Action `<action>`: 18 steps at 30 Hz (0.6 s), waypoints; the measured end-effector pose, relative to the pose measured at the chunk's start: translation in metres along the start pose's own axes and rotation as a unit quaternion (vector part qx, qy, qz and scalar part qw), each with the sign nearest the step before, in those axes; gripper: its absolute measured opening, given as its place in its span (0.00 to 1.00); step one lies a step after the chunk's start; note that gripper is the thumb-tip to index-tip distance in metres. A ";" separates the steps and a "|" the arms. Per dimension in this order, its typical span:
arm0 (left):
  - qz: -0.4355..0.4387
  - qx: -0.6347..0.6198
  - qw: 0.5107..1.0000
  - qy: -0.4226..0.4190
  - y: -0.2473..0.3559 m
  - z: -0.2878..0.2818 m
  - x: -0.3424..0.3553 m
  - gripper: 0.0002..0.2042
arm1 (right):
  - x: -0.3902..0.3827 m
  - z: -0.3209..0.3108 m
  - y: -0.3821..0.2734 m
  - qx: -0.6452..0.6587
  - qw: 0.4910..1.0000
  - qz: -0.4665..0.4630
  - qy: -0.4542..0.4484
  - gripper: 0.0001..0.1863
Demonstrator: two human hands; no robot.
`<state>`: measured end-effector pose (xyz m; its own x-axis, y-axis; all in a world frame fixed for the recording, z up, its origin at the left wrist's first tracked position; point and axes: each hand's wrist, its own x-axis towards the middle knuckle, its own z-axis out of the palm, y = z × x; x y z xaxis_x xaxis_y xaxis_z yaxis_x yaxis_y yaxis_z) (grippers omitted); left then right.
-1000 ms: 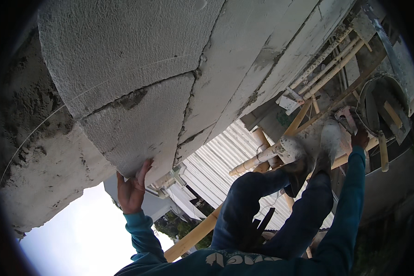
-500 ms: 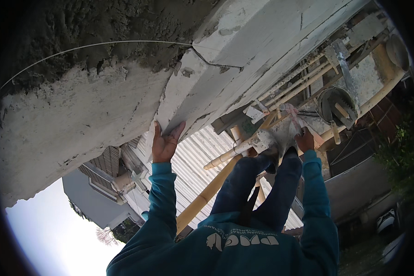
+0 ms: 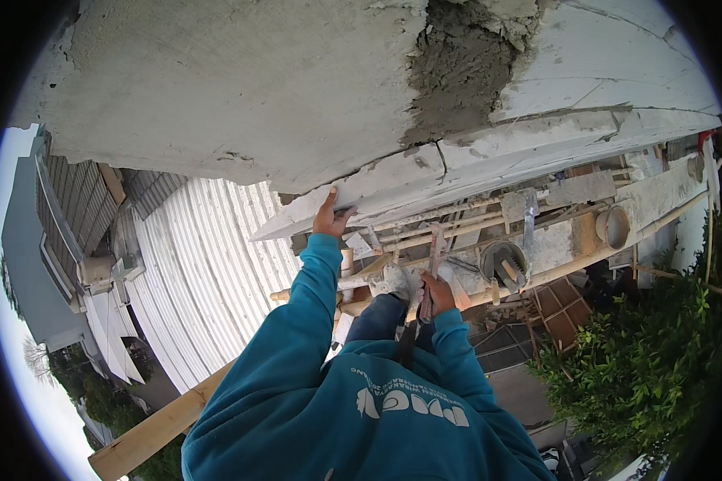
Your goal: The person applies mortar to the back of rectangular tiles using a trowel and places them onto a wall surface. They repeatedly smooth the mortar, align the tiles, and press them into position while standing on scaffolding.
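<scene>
My left hand (image 3: 331, 218) rests against the edge of a pale, cracked concrete ledge (image 3: 393, 183). Its thumb points up the ledge face, and its stretched fingers lie apart from the thumb along the lower side. My right hand (image 3: 438, 295), lower and further right, is closed around a long, narrow, mortar-smeared bar (image 3: 435, 252). The bar stands roughly upright in the picture, and I cannot make out its exact kind. Above the ledge, rough grey mortar (image 3: 461, 72) fills a strip between smoother wall surfaces (image 3: 257, 88).
Bamboo poles (image 3: 449, 232) and a stained scaffold plank (image 3: 553, 244) run beside the ledge. A round bucket (image 3: 503, 264) with tools and another round container (image 3: 613, 228) stand there. A corrugated roof (image 3: 208, 232) lies below left; leafy branches (image 3: 634, 377) show at lower right.
The view has turned and shifted, showing more of the roof and scaffold. My left hand stays at the ledge. My right hand still grips the bar, which now shows more clearly.
</scene>
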<state>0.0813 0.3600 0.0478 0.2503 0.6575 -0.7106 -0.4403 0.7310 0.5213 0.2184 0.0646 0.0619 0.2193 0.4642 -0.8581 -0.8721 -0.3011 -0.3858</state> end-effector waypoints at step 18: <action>0.022 -0.059 0.997 0.041 -0.025 0.022 -0.003 0.28 | 0.042 0.084 -0.006 0.529 0.834 0.004 0.157 0.10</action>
<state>0.1111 0.3438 0.0472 0.1595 0.6682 -0.7266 -0.5491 0.6718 0.4972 0.1957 0.1557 0.0569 0.1707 0.1751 -0.9696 -0.7355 0.6775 -0.0072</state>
